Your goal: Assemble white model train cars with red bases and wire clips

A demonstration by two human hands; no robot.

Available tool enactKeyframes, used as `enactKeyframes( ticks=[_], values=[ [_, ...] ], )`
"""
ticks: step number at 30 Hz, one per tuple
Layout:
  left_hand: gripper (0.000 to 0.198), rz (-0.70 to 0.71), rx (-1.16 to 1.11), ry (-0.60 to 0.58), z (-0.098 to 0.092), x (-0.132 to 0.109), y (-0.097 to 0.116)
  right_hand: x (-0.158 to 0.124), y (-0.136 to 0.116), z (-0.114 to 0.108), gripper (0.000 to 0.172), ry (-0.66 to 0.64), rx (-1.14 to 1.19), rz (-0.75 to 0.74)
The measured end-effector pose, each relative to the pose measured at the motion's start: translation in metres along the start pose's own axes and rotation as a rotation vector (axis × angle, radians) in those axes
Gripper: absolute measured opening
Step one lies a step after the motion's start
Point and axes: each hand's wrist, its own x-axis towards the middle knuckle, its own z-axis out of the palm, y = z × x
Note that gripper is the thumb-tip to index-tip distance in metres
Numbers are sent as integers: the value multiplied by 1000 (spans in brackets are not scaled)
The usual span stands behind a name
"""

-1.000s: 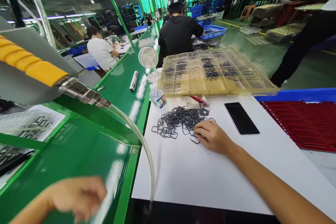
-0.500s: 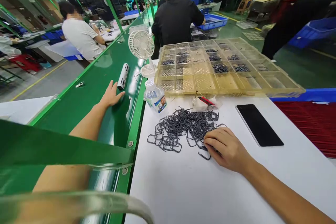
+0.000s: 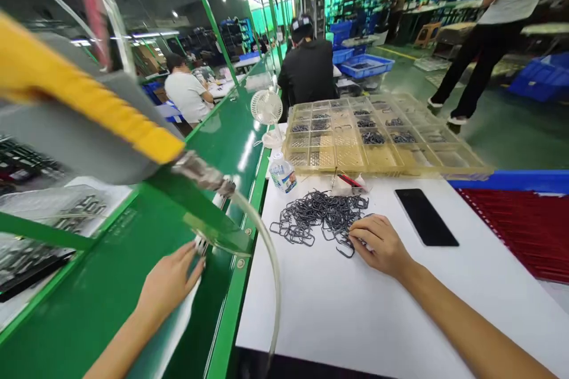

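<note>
My left hand (image 3: 171,278) is over the green conveyor belt, its thumb and fingers around the near end of a white slotted bar (image 3: 202,244). A green bracket hides part of that bar. On the white table, my right hand (image 3: 377,243) rests at the right edge of a pile of dark bent wire hooks (image 3: 320,210). Its fingers are closed at the tips against the pile, and what lies between them is hidden. One loose hook (image 3: 344,253) lies just left of those fingertips.
Behind the pile stand a water bottle (image 3: 282,174), a small white fan (image 3: 267,108) and a yellowed compartment tray (image 3: 386,163) with dark hooks. A phone (image 3: 427,217) lies right. A yellow-grey tool (image 3: 111,112) and a clear hose (image 3: 273,266) hang close in front, left.
My view has turned left and up, bringing the hanging tool into sight. My left hand, spread beside the white bar before, is now around its end. My right hand stays at the pile.
</note>
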Motion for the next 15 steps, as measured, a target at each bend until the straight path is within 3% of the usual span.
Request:
enactKeyframes(
  ticks=[1,3,5,9,11,13,15],
  values=[
    [49,-6,47,1,-1,-40,-3,9,-8,-3,20,45,19,-24],
    [54,-147,86,13,3,-102,-5,41,-30,-9,21,94,92,-44],
    [48,-234,-39,-36,8,-140,1,92,-62,-16,27,95,225,-2],
    [55,-426,-195,-111,-1,-171,17,221,-132,-26,46,52,596,262],
    [52,-507,-273,-118,-14,-184,18,279,-156,-27,49,-43,628,325],
    [50,-592,-447,-36,-27,-203,15,323,-169,-27,41,-128,594,332],
    [53,-666,-757,100,-37,-225,15,352,-177,-32,43,-121,613,329]
  ],
)
